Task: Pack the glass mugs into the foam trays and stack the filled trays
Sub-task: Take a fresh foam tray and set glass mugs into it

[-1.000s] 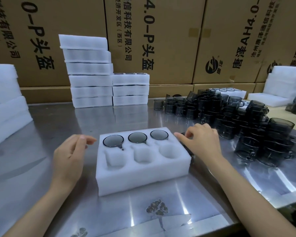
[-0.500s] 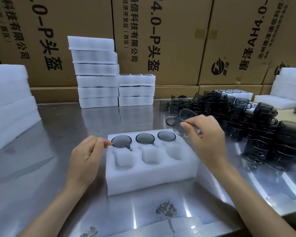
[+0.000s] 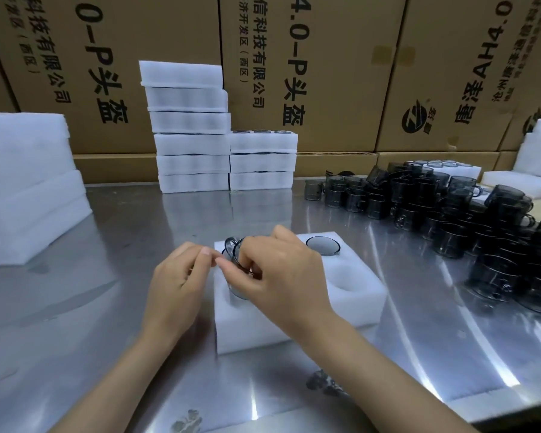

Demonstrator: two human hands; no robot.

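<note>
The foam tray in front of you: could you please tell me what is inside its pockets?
In the foam tray, one glass mug sits far right; the near-right pocket is empty. The right hand holds another mug over the left. Other pockets are covered.

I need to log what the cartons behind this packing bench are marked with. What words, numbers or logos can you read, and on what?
"-P头盔" on the left carton
"科技有限公司", "(西区)" and "4.0-P头盔" on the middle carton
"4.0-" and a round dark logo on the right carton; its text runs the other way up, and its small print is too blurred to read
Nothing printed shows on the foam trays or the glass mugs
</note>
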